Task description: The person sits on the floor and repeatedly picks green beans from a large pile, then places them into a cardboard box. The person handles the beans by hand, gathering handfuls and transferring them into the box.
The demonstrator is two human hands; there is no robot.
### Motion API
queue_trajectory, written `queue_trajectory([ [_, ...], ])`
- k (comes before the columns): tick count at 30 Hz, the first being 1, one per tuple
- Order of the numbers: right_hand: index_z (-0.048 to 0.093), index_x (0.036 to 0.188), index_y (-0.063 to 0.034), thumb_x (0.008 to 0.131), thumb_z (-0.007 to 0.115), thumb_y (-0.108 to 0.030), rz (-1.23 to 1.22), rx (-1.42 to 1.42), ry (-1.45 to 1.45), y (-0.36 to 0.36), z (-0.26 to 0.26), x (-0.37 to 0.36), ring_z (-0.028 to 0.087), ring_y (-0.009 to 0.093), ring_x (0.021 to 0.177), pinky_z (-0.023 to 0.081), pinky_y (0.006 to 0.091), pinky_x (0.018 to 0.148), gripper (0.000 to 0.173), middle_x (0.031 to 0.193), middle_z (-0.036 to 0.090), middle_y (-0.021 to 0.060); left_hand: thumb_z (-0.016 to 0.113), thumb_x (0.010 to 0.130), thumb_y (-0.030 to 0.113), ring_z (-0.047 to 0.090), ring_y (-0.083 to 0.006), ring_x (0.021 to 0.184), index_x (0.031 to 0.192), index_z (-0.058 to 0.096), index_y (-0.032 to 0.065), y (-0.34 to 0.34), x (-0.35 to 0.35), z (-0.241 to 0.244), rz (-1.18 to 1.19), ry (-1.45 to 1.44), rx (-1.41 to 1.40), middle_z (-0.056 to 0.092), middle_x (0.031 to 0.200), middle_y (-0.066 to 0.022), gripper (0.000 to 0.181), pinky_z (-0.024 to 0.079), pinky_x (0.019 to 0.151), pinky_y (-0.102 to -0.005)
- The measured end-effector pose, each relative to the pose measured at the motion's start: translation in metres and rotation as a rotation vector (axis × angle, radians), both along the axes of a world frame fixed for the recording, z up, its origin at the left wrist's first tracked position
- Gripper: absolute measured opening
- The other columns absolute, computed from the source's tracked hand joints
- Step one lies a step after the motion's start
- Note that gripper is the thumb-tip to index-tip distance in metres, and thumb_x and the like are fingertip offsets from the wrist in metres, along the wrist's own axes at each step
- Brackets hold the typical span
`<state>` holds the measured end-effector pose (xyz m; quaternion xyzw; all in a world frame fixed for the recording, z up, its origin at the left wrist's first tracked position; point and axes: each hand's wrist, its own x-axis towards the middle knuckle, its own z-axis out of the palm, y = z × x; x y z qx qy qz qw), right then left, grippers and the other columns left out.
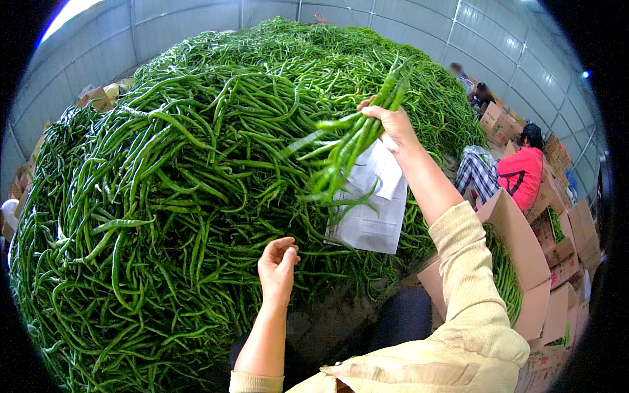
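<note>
My right hand grips a bunch of long green chili peppers over the right part of a large heap of the same peppers. The lower ends of the bunch fan out and look blurred. Lower down, my left hand hovers at the near side of the heap with loosely curled fingers and nothing visible in it. White printed paper sheets lie on the peppers below my right hand, and a few peppers cross over them.
An open cardboard box holding green peppers stands at my right. More cardboard boxes line that side. A seated person in a red jacket is beyond, with other people farther back. A translucent sheeted wall encloses the space.
</note>
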<state>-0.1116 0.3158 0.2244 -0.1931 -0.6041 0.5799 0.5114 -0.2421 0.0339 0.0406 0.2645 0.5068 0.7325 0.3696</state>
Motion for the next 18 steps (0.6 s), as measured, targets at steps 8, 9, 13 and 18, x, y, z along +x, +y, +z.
queue_trajectory([
  [8, 0.059, 0.095, -0.0039, 0.073, 0.063, 0.001, 0.195, -0.031, -0.058, -0.098, -0.002, 0.039, 0.059, 0.017, 0.085, 0.048, 0.0324, 0.081, 0.023, 0.093, 0.063, 0.0091, 0.060, 0.082, 0.000, 0.055, -0.0199, 0.099, 0.117, 0.054, 0.0023, -0.010, 0.004, 0.019, 0.401, 0.707, 0.067, 0.057, 0.112, -0.0093, 0.035, 0.045, 0.084, -0.0303],
  [9, 0.058, 0.097, -0.0045, 0.072, 0.065, -0.001, 0.223, -0.007, -0.103, -0.112, -0.003, 0.050, 0.058, 0.018, 0.088, 0.048, 0.0333, 0.081, 0.026, 0.094, 0.062, 0.0093, 0.060, 0.083, 0.001, 0.051, -0.0232, 0.110, 0.122, 0.052, 0.0028, -0.008, 0.011, 0.026, 0.502, 0.978, 0.096, 0.054, 0.122, -0.0112, 0.040, 0.042, 0.089, -0.0334],
  [13, 0.051, 0.093, -0.0065, 0.071, 0.064, 0.001, 0.349, 0.038, -0.184, -0.156, -0.035, 0.060, 0.055, 0.020, 0.096, 0.045, 0.0356, 0.087, 0.027, 0.095, 0.056, 0.0079, 0.064, 0.074, 0.003, 0.042, -0.0322, 0.120, 0.124, 0.051, 0.0047, -0.017, 0.030, 0.052, 0.444, 1.253, 0.193, 0.049, 0.129, -0.0144, 0.052, 0.028, 0.104, -0.0443],
  [18, 0.053, 0.093, -0.0060, 0.070, 0.064, 0.004, 0.279, -0.002, -0.038, -0.175, -0.060, 0.084, 0.056, 0.020, 0.094, 0.045, 0.0350, 0.087, 0.028, 0.092, 0.056, 0.0069, 0.063, 0.070, 0.001, 0.061, -0.0279, 0.090, 0.108, 0.060, 0.0054, -0.015, 0.043, 0.031, 0.174, 1.324, 0.292, 0.064, 0.096, -0.0107, 0.038, 0.045, 0.092, -0.0424],
])
